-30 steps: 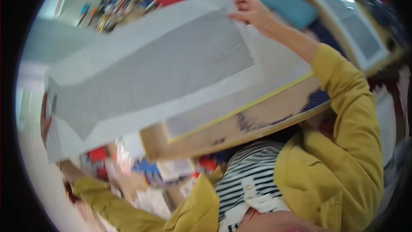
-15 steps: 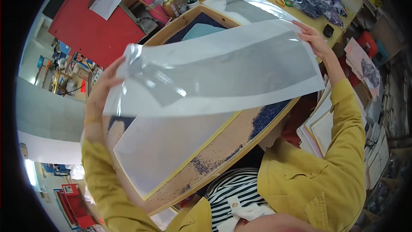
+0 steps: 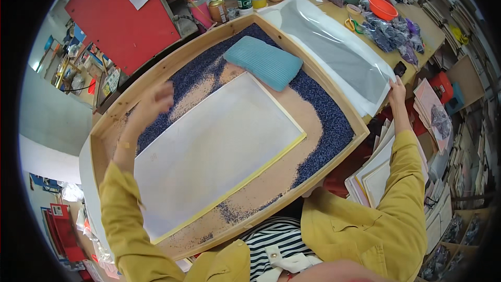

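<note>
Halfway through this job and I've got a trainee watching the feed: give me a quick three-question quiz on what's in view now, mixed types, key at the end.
1. Which hand touches a corner of the glossy sheet: the left hand or the right hand?
2. True or false: the teal cushion lies outside the wooden tray.
3. What colour is the strip along the near edge of the white panel? A) red B) yellow C) green

Key: 1. The right hand. 2. False; it lies inside the tray. 3. B.
</note>
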The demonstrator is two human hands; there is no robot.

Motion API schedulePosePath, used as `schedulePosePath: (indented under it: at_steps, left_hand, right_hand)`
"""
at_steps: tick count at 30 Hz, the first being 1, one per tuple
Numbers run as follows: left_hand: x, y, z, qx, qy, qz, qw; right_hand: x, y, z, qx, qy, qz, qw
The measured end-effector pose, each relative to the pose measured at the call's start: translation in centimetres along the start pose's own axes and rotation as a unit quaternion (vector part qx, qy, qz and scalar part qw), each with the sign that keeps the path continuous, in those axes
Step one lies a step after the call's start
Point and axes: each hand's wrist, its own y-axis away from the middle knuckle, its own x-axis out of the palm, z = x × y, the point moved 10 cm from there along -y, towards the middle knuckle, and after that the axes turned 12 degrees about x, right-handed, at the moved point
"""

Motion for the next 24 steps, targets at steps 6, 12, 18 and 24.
schedulePosePath:
  at_steps: [6,12,18,24]
  left_hand:
    - [-1.7,12.6,2.4,-0.056,-0.246,0.035,0.967]
    - [-4.6,19.8,6.9,-0.083,-0.108,-0.023,0.990]
    - [-4.3,21.5,5.8,-0.122,-0.109,-0.028,0.986]
    - [-3.0,23.2,6.5,-0.153,-0.129,-0.026,0.980]
  right_hand:
    - [1.5,3.3,-0.6,-0.077,0.155,-0.019,0.985]
    - [4.0,3.9,2.3,-0.150,0.625,-0.217,0.735]
    - [15.2,8.4,-0.9,-0.256,0.710,-0.020,0.656]
    - [12.8,8.8,-3.1,-0.118,0.767,-0.014,0.631]
